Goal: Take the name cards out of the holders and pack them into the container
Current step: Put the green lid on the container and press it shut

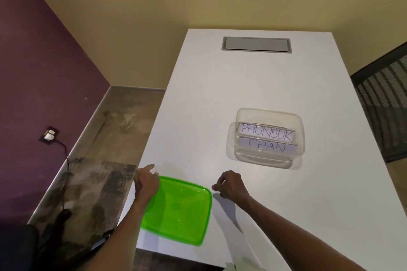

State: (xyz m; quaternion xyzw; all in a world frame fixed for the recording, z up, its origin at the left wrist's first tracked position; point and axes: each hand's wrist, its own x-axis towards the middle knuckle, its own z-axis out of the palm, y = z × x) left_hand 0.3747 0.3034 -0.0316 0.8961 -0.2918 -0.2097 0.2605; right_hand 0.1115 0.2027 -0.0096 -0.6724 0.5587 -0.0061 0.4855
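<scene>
A clear plastic container (295, 123) stands on the white table (220, 99) to the right. Two white name cards lie inside it, one reading PHUNSUK (267, 132) and one reading CHAN (267, 148). A green lid (182, 207) lies near the table's front left edge. My left hand (146, 182) holds the lid's far left corner, index finger stretched out. My right hand (230, 185) hovers by the lid's far right corner with loosely curled fingers, fingertips just at its rim. No card holders show.
A grey cable hatch (256, 44) is set into the table's far end. A dark mesh chair (383, 105) stands at the right. On the left are a purple wall with a socket and cable (49, 135) and bare floor.
</scene>
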